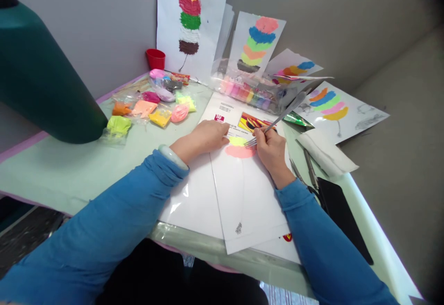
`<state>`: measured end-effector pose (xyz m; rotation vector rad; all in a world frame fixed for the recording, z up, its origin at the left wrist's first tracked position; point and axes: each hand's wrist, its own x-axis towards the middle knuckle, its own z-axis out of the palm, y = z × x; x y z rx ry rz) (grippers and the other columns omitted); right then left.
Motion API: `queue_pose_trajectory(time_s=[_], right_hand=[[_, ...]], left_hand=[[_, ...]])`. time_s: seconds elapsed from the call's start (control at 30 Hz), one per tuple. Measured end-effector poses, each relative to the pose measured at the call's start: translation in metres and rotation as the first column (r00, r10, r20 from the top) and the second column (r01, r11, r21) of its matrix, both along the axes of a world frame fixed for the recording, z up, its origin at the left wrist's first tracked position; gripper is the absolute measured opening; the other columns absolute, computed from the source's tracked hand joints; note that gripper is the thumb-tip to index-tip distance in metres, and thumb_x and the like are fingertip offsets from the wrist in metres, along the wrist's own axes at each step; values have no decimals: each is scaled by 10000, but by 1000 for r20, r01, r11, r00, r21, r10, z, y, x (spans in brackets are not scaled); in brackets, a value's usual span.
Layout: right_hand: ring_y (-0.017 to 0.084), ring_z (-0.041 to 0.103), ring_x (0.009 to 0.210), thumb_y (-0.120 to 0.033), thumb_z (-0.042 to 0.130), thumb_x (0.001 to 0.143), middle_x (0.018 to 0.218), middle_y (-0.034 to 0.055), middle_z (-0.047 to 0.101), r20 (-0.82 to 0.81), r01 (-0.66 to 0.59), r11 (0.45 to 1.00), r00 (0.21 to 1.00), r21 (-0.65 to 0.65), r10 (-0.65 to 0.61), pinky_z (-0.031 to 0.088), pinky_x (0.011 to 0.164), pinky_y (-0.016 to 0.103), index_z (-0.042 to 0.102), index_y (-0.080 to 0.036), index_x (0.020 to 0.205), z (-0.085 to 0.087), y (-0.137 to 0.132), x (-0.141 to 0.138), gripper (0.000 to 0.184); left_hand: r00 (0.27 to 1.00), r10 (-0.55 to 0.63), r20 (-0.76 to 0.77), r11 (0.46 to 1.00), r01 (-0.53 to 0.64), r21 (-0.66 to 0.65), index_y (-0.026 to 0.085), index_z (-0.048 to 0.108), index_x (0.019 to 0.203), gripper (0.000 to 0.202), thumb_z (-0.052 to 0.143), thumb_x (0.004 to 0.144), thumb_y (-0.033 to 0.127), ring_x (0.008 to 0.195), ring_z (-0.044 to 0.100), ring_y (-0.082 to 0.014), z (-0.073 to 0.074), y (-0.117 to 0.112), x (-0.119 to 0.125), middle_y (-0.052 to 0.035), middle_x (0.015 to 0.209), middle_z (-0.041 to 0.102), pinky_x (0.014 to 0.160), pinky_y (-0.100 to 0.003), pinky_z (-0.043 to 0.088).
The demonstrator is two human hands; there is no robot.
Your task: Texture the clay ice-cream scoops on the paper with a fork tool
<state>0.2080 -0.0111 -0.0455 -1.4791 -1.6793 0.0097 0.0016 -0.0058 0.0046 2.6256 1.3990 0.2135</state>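
Note:
My left hand [208, 136] lies flat on a white sheet of paper [248, 194], fingers stretched toward a yellow-green clay patch [237, 141]. Below that patch is a pink clay patch [239, 152]. My right hand [272, 148] is closed around a metal fork [277, 121], its tines resting at the right edge of the clay patches. The fork's handle points up and to the right. Both arms wear blue sleeves, and a pale bangle sits on my left wrist.
Bags of coloured clay [152, 108] lie at the left back, behind them a red cup [155, 58]. A clear box of clay sticks [249, 90], finished clay pictures [258, 41], a folded tissue [326, 152], scissors [308, 173] and a dark green object [38, 74] surround the sheet.

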Motion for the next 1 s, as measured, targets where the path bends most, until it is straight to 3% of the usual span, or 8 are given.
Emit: queue_pose_trajectory(time_s=[0.27, 0.63, 0.9, 1.0], right_hand=[[201, 619, 687, -375, 459, 830, 755, 62, 680, -2, 47, 998, 999, -49, -47, 428, 630, 312, 626, -173, 714, 0, 2, 1, 286], [189, 602, 652, -395, 474, 828, 719, 55, 677, -28, 48, 999, 998, -22, -48, 423, 613, 303, 628, -173, 712, 0, 1, 1, 294], [141, 549, 572, -358, 497, 834, 670, 24, 651, -37, -121, 993, 992, -12, 120, 389, 571, 271, 650, -162, 751, 4, -4, -4, 263], [132, 515, 528, -357, 513, 822, 612, 9, 625, 2, -120, 991, 993, -56, 120, 368, 552, 269, 663, -164, 769, 4, -5, -5, 249]], left_hand=[[1000, 10, -4, 1000, -10, -15, 136, 595, 985, 253, 466, 823, 282, 777, 584, -206, 1, 0, 0, -112, 867, 660, 646, -292, 368], [1000, 6, 0, 1000, -6, -19, 141, 595, 973, 238, 464, 827, 277, 778, 587, -214, 2, -1, -1, -116, 877, 662, 646, -299, 374], [1000, 7, -5, 1000, -7, -23, 140, 593, 995, 249, 466, 832, 279, 797, 589, -213, 2, 0, -1, -114, 893, 663, 672, -299, 383], [1000, 7, -5, 1000, -7, -18, 142, 595, 982, 241, 471, 828, 280, 796, 591, -214, 2, 0, 0, -111, 883, 664, 669, -298, 382]])
